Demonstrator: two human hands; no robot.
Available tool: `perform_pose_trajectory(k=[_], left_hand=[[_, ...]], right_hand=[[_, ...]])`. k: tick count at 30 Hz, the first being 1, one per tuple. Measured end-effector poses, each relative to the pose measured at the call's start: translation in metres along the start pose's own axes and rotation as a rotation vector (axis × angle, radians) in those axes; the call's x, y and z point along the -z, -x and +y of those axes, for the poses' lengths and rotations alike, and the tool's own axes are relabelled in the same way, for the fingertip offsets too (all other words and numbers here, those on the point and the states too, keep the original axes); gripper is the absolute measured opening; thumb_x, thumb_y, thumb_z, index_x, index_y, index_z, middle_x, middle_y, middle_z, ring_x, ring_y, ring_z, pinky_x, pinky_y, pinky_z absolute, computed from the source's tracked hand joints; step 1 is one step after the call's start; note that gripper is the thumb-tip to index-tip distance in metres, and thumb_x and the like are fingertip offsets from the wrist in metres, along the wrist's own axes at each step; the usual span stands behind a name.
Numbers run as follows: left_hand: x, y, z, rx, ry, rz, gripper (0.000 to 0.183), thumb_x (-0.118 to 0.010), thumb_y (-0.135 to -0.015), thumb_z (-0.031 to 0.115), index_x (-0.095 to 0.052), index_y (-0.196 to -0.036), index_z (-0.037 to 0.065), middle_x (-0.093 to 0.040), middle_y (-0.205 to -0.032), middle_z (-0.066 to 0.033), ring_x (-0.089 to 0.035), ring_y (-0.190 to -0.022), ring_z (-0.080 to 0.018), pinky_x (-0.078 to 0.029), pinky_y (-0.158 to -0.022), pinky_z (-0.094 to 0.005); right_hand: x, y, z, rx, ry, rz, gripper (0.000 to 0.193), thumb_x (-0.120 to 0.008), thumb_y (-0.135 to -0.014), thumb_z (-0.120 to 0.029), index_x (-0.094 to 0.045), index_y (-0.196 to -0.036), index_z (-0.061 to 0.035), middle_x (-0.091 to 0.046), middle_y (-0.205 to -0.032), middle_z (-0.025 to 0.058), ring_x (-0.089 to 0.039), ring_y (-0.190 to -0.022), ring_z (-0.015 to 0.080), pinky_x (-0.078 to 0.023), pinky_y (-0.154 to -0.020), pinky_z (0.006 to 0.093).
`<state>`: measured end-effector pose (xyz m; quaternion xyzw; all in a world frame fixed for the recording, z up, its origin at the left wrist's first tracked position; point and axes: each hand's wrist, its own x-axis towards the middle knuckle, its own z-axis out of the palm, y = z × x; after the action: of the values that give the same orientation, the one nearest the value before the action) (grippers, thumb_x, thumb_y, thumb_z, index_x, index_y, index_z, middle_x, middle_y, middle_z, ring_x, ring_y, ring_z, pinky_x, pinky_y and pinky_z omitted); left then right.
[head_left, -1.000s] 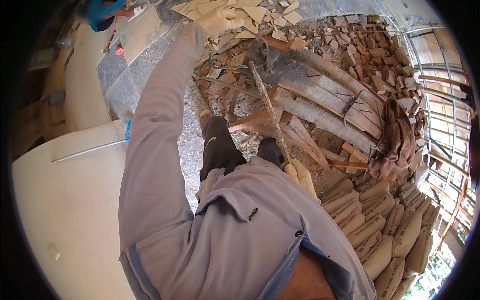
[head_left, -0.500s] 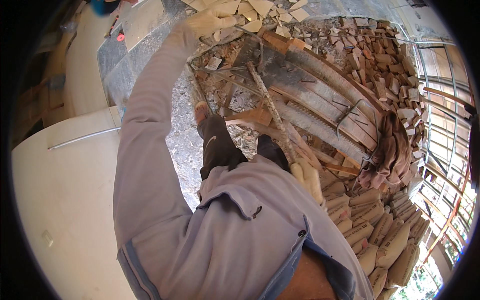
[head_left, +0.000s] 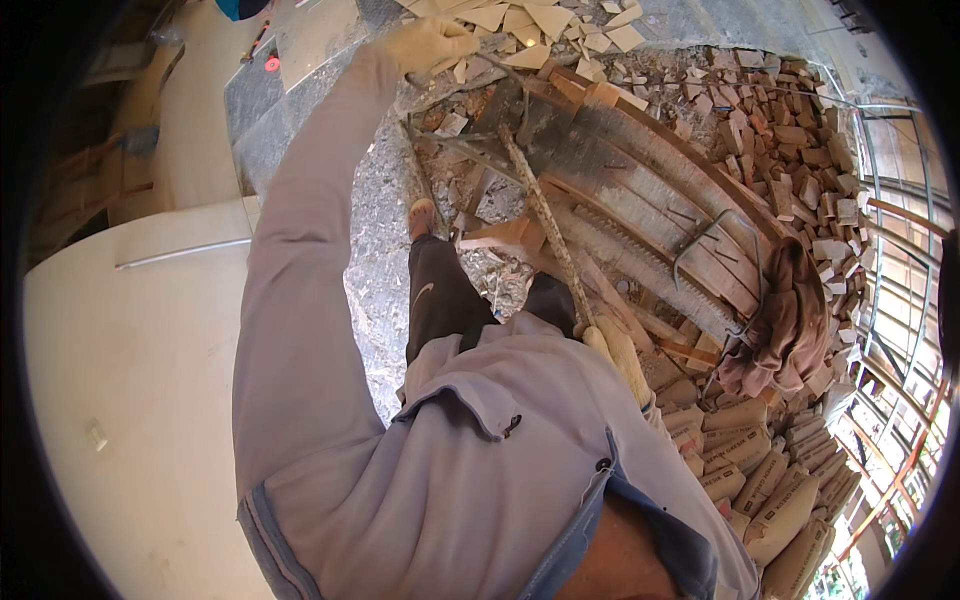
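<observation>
My right hand (head_left: 617, 362), in a pale work glove, is wrapped round the lower end of a long, rough, mortar-crusted rod (head_left: 545, 222). The rod slants up and away from my waist. My left hand (head_left: 432, 46), also gloved, reaches far forward at the upper left, its fingers curled. Whatever it may hold is hidden. Close to its fingertips, a thin bent metal bar (head_left: 525, 92) curves down toward the rod's far end. Beyond lie broken tile pieces (head_left: 547, 20). My foot (head_left: 422, 217) stands below on the rubble-strewn floor.
Weathered planks (head_left: 640, 180) with nails slope away at centre right. A brown cloth (head_left: 785, 320) hangs at their end. Broken bricks (head_left: 790, 140) are heaped behind. Filled sacks (head_left: 745, 450) are stacked at lower right. A pale board (head_left: 150, 370) fills the left.
My view has shifted slightly, so the surroundings sit a little further right. The left hand has moved slightly, its fingers looking more curled. The right hand keeps its hold on the rod.
</observation>
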<state>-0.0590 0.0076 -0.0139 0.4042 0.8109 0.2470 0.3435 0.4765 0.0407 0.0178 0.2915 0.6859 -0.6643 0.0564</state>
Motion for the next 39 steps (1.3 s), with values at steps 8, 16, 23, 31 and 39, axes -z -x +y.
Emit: perform_pose_trajectory(k=[8,16,23,31,39], left_hand=[[0.014,-0.021,0.001,-0.086,-0.061,-0.092,0.040,-0.066,-0.103,0.044,-0.076,-0.125,0.013,-0.051,-0.072,0.0094,-0.043,-0.061,-0.0047,-0.034,-0.052,-0.0278],[0.020,-0.063,0.000,-0.164,-0.071,-0.289,0.042,-0.070,-0.100,0.048,-0.077,-0.115,0.010,-0.061,-0.078,0.0029,-0.049,-0.063,-0.0090,-0.042,-0.058,-0.0341],[0.008,-0.059,0.014,-0.185,0.015,-0.315,0.036,-0.068,-0.102,0.046,-0.077,-0.111,0.012,-0.045,-0.062,0.0072,-0.034,-0.050,-0.0066,-0.028,-0.046,-0.0293],[0.005,-0.055,0.004,-0.103,0.123,-0.323,0.033,-0.066,-0.104,0.045,-0.076,-0.110,0.015,-0.040,-0.061,0.0075,-0.027,-0.047,-0.0055,-0.020,-0.044,-0.0296],[0.007,-0.046,0.015,-0.173,0.040,-0.313,0.026,-0.064,-0.105,0.034,-0.061,-0.086,0.016,-0.033,-0.061,0.0109,-0.027,-0.047,-0.0031,-0.017,-0.044,-0.0278]], right_hand=[[-0.039,-0.001,0.008,0.004,-0.002,0.038,0.026,-0.049,-0.105,-0.023,-0.062,-0.110,-0.0011,-0.064,-0.093,0.0229,-0.064,-0.081,0.0388,-0.049,-0.073,0.0476],[-0.106,0.001,-0.001,0.128,0.215,0.165,0.030,-0.050,-0.105,-0.029,-0.060,-0.113,-0.0015,-0.067,-0.092,0.0248,-0.065,-0.084,0.0455,-0.051,-0.076,0.0505],[-0.163,0.000,0.003,-0.124,-0.055,0.293,0.032,-0.047,-0.107,-0.032,-0.060,-0.115,-0.0032,-0.067,-0.092,0.0258,-0.066,-0.086,0.0478,-0.051,-0.074,0.0530],[-0.160,0.009,-0.008,-0.185,-0.128,0.343,0.038,-0.051,-0.107,-0.036,-0.065,-0.111,-0.0007,-0.067,-0.088,0.0224,-0.065,-0.082,0.0369,-0.050,-0.074,0.0453],[-0.122,0.010,-0.007,-0.184,-0.090,0.268,0.038,-0.052,-0.105,-0.036,-0.065,-0.112,-0.0001,-0.066,-0.089,0.0213,-0.064,-0.082,0.0337,-0.049,-0.075,0.0449]])
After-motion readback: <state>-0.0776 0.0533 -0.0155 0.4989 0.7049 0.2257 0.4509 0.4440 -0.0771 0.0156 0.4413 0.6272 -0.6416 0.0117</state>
